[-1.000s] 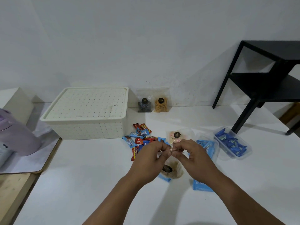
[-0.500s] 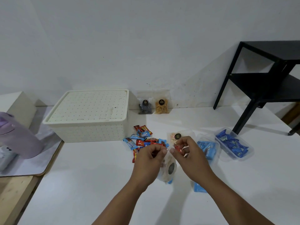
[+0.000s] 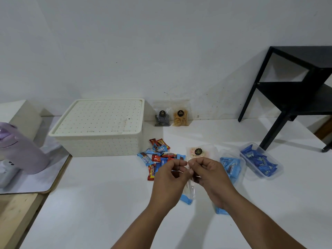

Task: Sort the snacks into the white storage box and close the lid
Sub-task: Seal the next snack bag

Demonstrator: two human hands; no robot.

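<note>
While both hands pinch the top edge of one clear pouch (image 3: 190, 186), that pouch has swung round: a second ago it hung face-on below the fingers, its dark sticker showing, and now it hangs edge-on as a thin strip between the palms. The left hand (image 3: 169, 184) grips the top from its side and the right hand (image 3: 212, 178) from the other, fingertips almost meeting, so both are closed on the pouch and neither is spread. To my eye they are pressing its seal shut, though the seal itself is too small to make out.

Just behind the knuckles lies another pouch (image 3: 197, 152) with a dark sticker, and left of it a heap of red and blue candies (image 3: 159, 157). To the right sit two clear tubs of blue packets (image 3: 258, 161). Against the wall stand two more pouches (image 3: 171, 116).

The box (image 3: 100, 127) sits well left of the hands with its lid on. Judging from that, nothing on the table has gone in yet; the lid must come off before any sorting starts.
</note>
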